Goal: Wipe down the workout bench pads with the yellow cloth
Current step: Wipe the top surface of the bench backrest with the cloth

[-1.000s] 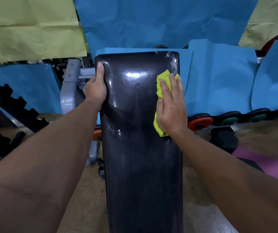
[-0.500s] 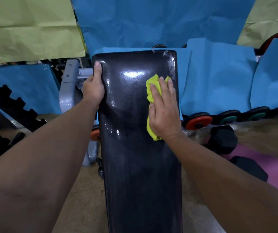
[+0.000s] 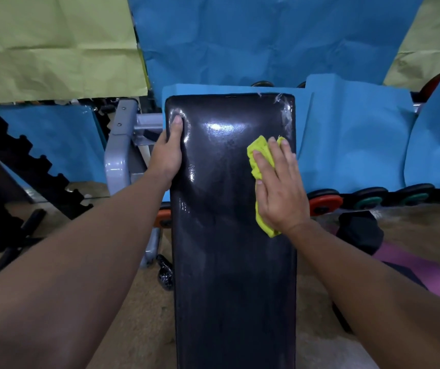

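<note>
A long black glossy bench pad point(image 3: 229, 262) runs away from me down the middle of the view. My right hand point(image 3: 280, 190) lies flat on the yellow cloth point(image 3: 260, 153), pressing it onto the pad near the right edge, toward the far end. The cloth shows past the fingertips and below the palm. My left hand point(image 3: 168, 153) grips the pad's left edge near the far corner, thumb on top of the pad.
The grey metal bench frame point(image 3: 120, 155) stands left of the pad. Weight plates point(image 3: 325, 202) line the floor at the right under blue paper sheets. A black dumbbell point(image 3: 360, 230) and a pink mat point(image 3: 426, 272) lie at the right. A black toothed rack point(image 3: 27, 161) is at the left.
My right hand slid the cloth left toward the pad's middle, then back to the right edge. My left hand kept its grip on the left edge.
</note>
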The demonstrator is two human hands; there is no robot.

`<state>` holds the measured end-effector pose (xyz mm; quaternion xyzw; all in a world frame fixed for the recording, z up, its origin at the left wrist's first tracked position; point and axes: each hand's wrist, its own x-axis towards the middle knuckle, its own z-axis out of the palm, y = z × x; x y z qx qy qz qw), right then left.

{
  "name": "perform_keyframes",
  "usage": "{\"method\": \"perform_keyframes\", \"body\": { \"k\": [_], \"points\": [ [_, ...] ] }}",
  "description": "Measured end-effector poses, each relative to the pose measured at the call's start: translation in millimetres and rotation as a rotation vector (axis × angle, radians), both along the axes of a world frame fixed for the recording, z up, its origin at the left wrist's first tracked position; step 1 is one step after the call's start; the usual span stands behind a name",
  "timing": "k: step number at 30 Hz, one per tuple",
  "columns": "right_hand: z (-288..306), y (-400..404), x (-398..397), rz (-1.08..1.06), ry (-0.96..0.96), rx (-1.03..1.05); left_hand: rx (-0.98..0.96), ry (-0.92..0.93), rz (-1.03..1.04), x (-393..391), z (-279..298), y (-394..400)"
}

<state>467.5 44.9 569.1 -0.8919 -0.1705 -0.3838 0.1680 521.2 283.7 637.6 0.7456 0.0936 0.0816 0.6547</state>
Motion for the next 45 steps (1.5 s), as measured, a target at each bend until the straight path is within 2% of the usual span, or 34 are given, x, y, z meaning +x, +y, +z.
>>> {"method": "perform_keyframes", "body": {
  "k": [4,12,17,21,23,29,35,37,41,45],
  "points": [
    [19,13,10,-0.13,0.007,0.164,-0.034,-0.01,0.047,2,-7,-1],
    [6,13,7,-0.068,-0.06,0.011,-0.027,-0.004,0.068,-1,-8,-2],
    [20,45,15,-0.134,-0.064,0.152,-0.016,-0.007,0.088,-3,-8,-6],
    [5,48,2,0.037,-0.068,-0.062,-0.004,-0.004,0.102,-5,-6,-7],
    [0,31,-2,0.04,-0.055,-0.115,0.001,-0.003,0.1,-6,-6,-7],
    [15,25,9,-0.109,-0.03,0.017,0.03,0.019,0.115,-6,-6,-7],
    [4,38,-3,0.053,-0.043,-0.135,0.034,0.016,0.11,-9,-5,-8],
    [4,26,-4,0.019,-0.052,-0.127,0.02,0.019,0.109,-10,-4,-9],
    [22,42,11,-0.104,-0.045,0.026,-0.012,0.001,0.109,-9,-6,-7],
    [13,70,3,0.024,-0.054,-0.077,-0.007,-0.007,0.105,-7,-8,-7]
  ]
}}
